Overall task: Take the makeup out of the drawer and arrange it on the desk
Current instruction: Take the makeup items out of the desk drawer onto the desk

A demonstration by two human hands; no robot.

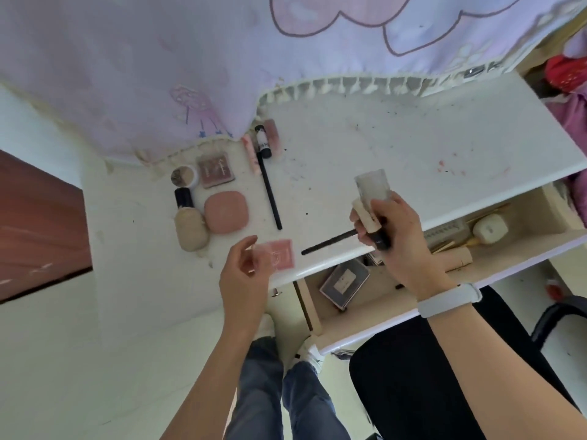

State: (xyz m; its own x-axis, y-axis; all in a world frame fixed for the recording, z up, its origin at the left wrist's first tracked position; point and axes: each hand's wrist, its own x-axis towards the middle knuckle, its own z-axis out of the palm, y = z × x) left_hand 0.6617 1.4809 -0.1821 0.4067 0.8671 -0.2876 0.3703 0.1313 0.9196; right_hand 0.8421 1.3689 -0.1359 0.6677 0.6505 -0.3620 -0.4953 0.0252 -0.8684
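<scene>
My left hand pinches a small clear pink compact just above the white desk's front edge. My right hand grips a bundle over the desk edge: a frosted clear bottle, a cream tube, a black tube and a thin black pencil. On the desk lie a round pink compact, a beige bottle with a black cap, a square palette, a small round jar, a long black pencil and several small tubes. The open drawer holds a dark square palette.
The drawer's right part holds a white case, a rolled tube and thin sticks. A purple cloth hangs over the desk's back. A black chair stands below the drawer, and my legs show beneath the desk.
</scene>
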